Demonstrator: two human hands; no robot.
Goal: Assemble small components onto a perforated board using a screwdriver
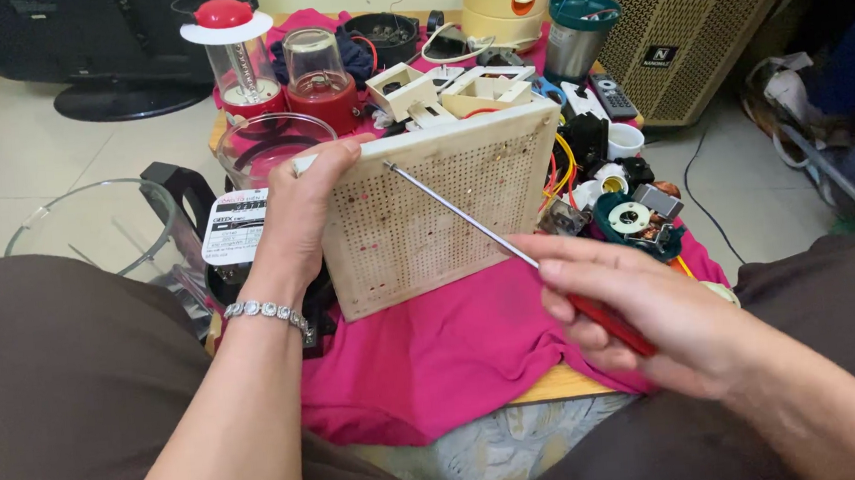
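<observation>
One camera is sitting on my head, looking forward and down over my lap at the surface (437,370) close before me. It is taking in both my hands (643,305) near, with floor (31,157) beyond.

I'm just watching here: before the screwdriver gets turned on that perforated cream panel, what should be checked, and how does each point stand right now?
1. Left hand grips the cream panel at its left edge: ok.
2. Panel's bottom edge rests on the pink cloth: ok.
3. Screwdriver tip touches the panel's upper left area: ok.
4. Tip seated in a screw head: cannot tell, too small.
5. Right hand wraps the red handle: ok.
6. Glass jar right behind the panel, could be knocked: not ok.
</observation>
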